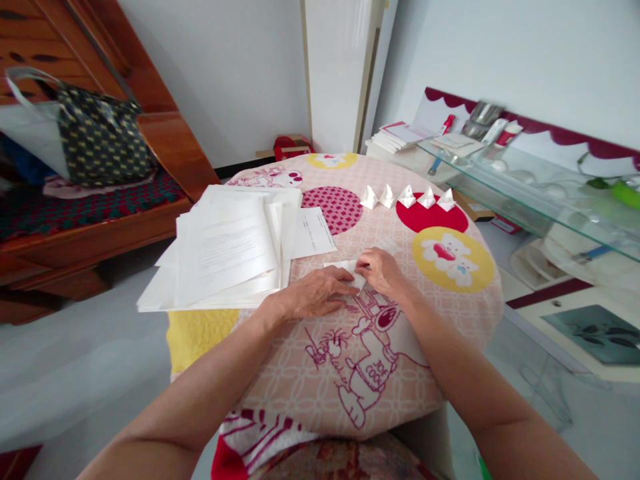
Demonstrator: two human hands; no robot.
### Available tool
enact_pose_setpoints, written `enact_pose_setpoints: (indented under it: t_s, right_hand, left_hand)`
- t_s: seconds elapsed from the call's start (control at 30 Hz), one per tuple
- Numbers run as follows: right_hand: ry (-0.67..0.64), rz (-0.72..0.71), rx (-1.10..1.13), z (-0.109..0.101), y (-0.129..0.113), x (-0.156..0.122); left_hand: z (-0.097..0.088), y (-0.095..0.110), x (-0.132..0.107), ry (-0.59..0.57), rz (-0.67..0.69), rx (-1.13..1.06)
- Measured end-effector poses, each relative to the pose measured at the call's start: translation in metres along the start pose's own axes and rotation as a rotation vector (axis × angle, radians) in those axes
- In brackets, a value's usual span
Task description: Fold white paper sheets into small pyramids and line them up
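A small white piece of paper (345,268) lies on the round table with a pink cartoon cloth (380,373). My left hand (315,293) lies flat on the paper's near edge, fingers stretched out and pressing it down. My right hand (381,270) has its fingers curled and pinches the paper's right end. Most of the paper is hidden under both hands. Several folded white paper shapes (407,197) stand in a row at the far side of the table.
A loose stack of white sheets (225,250) covers the table's left part. A glass shelf unit (540,193) with small items stands to the right. A wooden bench (100,213) with a patterned bag (95,137) is on the left.
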State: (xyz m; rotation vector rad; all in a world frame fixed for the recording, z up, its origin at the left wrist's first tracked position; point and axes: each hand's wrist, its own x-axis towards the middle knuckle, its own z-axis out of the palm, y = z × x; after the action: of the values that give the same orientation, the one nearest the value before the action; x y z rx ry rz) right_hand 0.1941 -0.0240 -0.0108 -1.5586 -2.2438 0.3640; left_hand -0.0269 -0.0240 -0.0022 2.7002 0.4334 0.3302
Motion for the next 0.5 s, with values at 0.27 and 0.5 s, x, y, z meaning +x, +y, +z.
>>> enact_pose_setpoints:
  t_s: [0.27, 0.5]
  right_hand:
    - [0.015, 0.018, -0.002, 0.0004, -0.0031, 0.0002]
    - [0.034, 0.004, -0.015, 0.0015, -0.0036, -0.0009]
  left_hand:
    - [0.0008, -0.002, 0.0, -0.014, -0.005, -0.007]
    - [0.0002, 0.0, 0.0004, -0.018, -0.016, 0.01]
